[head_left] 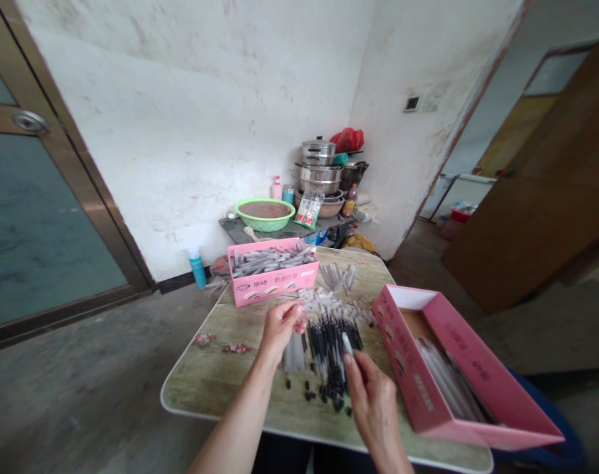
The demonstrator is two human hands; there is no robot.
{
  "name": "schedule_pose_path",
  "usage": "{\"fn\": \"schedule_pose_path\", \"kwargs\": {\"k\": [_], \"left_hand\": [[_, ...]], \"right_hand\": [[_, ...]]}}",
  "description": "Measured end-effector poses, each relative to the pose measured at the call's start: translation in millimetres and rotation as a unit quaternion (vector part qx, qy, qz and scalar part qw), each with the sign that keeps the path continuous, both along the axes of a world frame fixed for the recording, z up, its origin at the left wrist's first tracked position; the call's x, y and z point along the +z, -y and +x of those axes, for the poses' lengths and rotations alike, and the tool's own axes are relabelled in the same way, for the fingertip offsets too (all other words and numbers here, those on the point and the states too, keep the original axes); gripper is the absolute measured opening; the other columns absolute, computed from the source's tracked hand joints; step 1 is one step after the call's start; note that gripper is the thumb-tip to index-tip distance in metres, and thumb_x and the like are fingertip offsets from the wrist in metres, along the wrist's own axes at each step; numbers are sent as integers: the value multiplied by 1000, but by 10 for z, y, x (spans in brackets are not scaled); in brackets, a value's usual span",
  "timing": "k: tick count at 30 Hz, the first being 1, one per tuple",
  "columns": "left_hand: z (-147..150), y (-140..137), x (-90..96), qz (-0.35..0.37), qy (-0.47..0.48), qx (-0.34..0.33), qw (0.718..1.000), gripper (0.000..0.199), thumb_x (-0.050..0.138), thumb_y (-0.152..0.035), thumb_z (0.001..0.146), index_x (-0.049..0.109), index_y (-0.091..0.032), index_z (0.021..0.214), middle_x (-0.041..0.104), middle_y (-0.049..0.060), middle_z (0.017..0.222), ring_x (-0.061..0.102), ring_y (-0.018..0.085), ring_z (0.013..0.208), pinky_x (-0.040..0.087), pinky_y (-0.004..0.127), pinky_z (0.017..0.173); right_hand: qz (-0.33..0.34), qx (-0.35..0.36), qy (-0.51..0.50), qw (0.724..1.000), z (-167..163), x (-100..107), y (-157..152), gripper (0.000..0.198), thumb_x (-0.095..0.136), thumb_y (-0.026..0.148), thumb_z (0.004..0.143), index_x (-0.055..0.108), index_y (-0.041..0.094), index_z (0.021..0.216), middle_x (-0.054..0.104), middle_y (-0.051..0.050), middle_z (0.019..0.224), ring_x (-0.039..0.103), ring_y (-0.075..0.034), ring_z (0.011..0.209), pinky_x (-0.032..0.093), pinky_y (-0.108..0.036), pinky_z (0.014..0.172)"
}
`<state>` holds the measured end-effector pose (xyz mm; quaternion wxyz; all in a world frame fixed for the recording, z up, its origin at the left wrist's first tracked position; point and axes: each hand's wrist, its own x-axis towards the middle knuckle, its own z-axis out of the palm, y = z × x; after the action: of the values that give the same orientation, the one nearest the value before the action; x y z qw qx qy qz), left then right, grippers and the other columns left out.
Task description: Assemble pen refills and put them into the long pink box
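Observation:
My right hand (373, 388) grips a whitish pen barrel (347, 343) between thumb and fingers, its end pointing up and away. The fingers of my left hand (283, 322) are pinched together above the table; what they hold, if anything, is too small to make out. Between and beyond the hands lie dark pen refills (324, 339), side by side. Several small black caps (335, 388) are scattered at their near ends. Clear plastic pieces (322, 301) are heaped just past the refills. Some pale barrels (293, 355) rest below my left fingers.
A pink box (274, 289) full of greyish pens or barrels stands at the table's far left. Another pink box (403, 368) holding long pale tubes sits on the right edge. Behind the table (215, 375), a low shelf carries a green basin (264, 224) and stacked pots (319, 174).

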<state>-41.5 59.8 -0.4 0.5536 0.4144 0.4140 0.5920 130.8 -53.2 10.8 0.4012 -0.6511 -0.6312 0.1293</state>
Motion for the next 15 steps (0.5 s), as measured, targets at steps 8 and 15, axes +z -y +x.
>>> {"fn": "schedule_pose_path", "kwargs": {"k": [8, 15], "left_hand": [[163, -488, -363, 4, 31, 60, 998, 31, 73, -32, 68, 66, -15, 93, 69, 8, 82, 69, 21, 72, 57, 41, 74], [-242, -85, -436, 67, 27, 174, 982, 48, 68, -41, 74, 61, -11, 110, 68, 15, 104, 68, 23, 87, 55, 39, 82]], "right_hand": [[-133, -273, 285, 909, 1172, 420, -116, 45, 36, 48, 89, 68, 22, 106, 71, -15, 73, 66, -29, 62, 40, -32, 49], [-176, -308, 285, 891, 1441, 421, -151, 46, 39, 50, 87, 69, 21, 106, 71, -18, 97, 67, -33, 78, 44, -38, 56]]}}
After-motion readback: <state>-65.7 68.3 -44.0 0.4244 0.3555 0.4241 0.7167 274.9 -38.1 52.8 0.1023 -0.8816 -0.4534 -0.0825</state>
